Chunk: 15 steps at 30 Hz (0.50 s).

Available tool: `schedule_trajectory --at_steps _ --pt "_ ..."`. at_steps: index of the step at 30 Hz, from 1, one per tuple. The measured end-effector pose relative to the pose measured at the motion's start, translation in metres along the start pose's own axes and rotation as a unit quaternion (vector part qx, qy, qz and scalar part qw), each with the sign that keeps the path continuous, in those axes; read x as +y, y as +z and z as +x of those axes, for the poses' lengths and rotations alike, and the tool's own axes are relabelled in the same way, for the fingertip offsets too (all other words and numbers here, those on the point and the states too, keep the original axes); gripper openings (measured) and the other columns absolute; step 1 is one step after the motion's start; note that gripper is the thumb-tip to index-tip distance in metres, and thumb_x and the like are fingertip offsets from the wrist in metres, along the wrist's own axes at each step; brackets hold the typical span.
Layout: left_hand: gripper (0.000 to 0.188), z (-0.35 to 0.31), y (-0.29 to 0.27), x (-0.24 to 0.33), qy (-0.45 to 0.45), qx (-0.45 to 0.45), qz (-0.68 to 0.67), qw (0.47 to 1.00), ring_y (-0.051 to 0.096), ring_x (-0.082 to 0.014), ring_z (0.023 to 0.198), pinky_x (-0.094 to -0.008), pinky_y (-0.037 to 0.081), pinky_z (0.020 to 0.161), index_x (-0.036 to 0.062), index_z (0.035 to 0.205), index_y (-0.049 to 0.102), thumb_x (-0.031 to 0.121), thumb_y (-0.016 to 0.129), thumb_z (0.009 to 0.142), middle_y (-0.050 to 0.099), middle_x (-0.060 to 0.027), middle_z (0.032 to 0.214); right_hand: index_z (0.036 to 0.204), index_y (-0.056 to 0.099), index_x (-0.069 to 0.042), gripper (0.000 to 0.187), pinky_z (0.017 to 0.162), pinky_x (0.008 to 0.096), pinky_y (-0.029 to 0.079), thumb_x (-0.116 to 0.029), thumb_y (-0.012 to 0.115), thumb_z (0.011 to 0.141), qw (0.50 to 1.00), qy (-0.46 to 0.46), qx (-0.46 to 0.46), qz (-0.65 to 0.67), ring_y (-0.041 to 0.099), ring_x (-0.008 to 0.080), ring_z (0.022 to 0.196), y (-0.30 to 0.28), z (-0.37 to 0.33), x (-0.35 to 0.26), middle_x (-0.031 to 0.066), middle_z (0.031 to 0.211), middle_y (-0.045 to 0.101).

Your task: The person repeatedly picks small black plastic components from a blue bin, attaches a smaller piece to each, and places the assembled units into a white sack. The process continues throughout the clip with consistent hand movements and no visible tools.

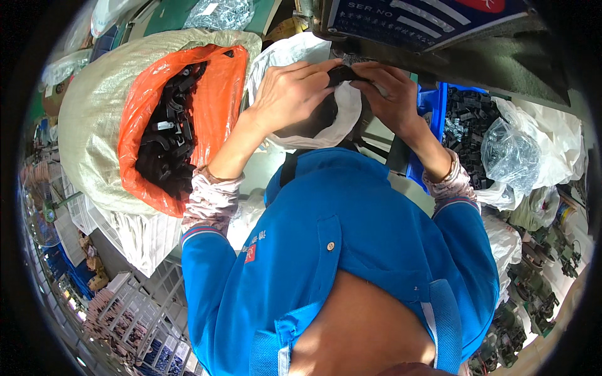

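Both hands meet at the top middle, close under a dark machine (501, 75). A small black part (340, 75) lies between them, its shape mostly hidden by the fingers. My left hand (295, 94) pinches its left end with the fingers pressed together. On the other end, my right hand (390, 94) grips with thumb and forefinger. Directly below the hands hangs a white bag (348, 116) with its mouth spread wide and a dark inside. The part touches the machine's underside or sits just in front of it; I cannot tell which.
At left stands a large woven sack (94, 119) with an orange liner (216, 113), full of black plastic parts (169, 138). On the right, a blue bin (434, 109) holds small black pieces (467, 119), beside clear plastic bags (511, 153). A blue plate (407, 25) is fixed to the machine.
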<state>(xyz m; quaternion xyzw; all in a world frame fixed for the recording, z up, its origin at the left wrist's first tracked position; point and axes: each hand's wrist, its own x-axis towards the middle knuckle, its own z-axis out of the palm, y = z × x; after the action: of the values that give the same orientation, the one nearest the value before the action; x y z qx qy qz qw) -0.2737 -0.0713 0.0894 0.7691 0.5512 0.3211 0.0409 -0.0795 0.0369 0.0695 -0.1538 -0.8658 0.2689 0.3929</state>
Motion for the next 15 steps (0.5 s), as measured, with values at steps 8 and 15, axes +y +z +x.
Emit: schedule_trajectory --at_steps 8,15 --pt "0.024 0.013 0.004 -0.025 0.023 0.016 -0.030 0.999 0.061 -0.0307 0.072 -0.0369 0.049 0.063 0.0000 0.093 0.063 0.015 0.068 0.075 0.063 -0.0126 0.084 0.098 0.067 -0.002 0.022 0.071 0.0283 0.053 -0.001 0.070 0.076 0.998 -0.018 -0.006 -0.059 0.066 0.0194 0.081 0.002 0.009 0.009 0.0112 0.092 0.067" --pt "0.020 0.017 0.011 -0.028 -0.123 -0.121 -0.078 0.982 0.058 -0.0344 0.067 -0.0417 0.043 0.057 0.0076 0.086 0.054 0.022 0.066 0.078 0.058 -0.0110 0.070 0.103 0.064 0.002 0.025 0.071 0.0243 0.053 0.003 0.069 0.078 0.965 0.222 -0.043 0.131 0.061 0.0102 0.078 0.016 -0.006 0.032 0.0075 0.092 0.066"
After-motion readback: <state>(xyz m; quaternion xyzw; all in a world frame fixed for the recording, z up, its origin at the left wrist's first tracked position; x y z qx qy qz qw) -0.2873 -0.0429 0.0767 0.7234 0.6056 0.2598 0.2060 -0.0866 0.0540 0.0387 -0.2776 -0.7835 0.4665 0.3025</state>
